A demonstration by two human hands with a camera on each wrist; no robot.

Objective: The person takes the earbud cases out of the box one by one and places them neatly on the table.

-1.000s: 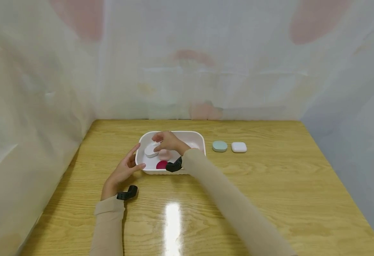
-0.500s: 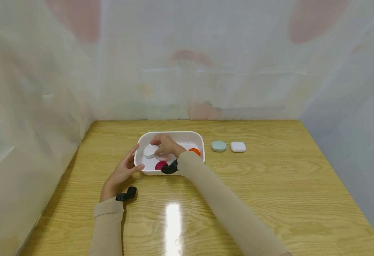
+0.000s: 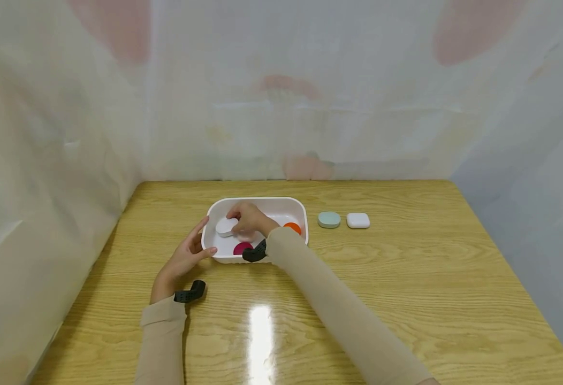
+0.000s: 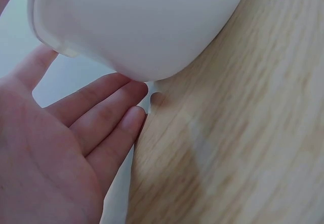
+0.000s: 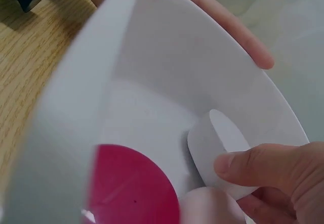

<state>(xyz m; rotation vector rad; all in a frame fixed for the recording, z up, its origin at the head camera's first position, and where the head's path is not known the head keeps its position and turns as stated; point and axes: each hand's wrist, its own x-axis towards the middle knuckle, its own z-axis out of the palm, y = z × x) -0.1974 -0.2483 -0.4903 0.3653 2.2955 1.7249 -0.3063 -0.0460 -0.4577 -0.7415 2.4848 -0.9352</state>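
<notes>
My right hand (image 3: 251,218) pinches a white oval, flat-topped block (image 3: 226,226) between thumb and fingers, inside the left part of a white rectangular tub (image 3: 281,201). In the right wrist view, the thumb lies on the top of the block (image 5: 210,143), which stands tilted by the tub wall. A pale pink round piece (image 5: 215,206) and a crimson disc (image 5: 134,188) sit beside it. With its fingers fairly straight, my left hand (image 3: 187,255) touches the tub's left end; the thumb is on the front corner of the rim. Its other fingertips meet the outer wall (image 4: 152,27) in the left wrist view.
An orange round piece (image 3: 293,228) lies at the tub's right end, partly behind the right sleeve. To the right on the wooden table (image 3: 406,278) are a pale green oval case (image 3: 329,220) and a white rounded case (image 3: 358,220). Patterned sheets (image 3: 281,128) hang around the table.
My right thumb and fingers have closed in on the white oval block, and the wrist has shifted slightly left, uncovering the orange piece. The left hand keeps its place at the tub.
</notes>
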